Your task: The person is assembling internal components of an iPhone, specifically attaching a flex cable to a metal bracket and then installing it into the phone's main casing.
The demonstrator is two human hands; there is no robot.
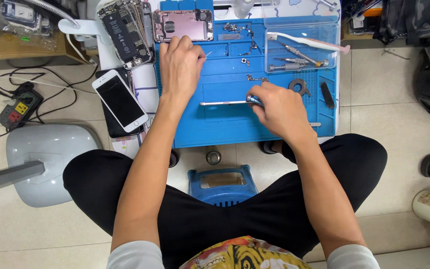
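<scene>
Right hand (274, 107) has its fingers clamped on a thin screwdriver (225, 103) lying flat across the middle of the blue repair mat (225, 130). Left hand (180, 65) sits near the mat's top left corner, fingertips pinched together on a tiny part, just below the opened phone shell (182, 24).

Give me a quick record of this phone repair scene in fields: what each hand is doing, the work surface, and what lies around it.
Left hand: rests on the blue repair mat, fingertips pinching a tiny part, just below the opened pink phone housing.
Right hand: grips a slim screwdriver lying flat, shaft pointing left.
Mat extras: clear tray with tools, toothbrush across it.
Left of mat: white smartphone, opened phone showing its battery.
Floor: power strip, blue stool.
</scene>
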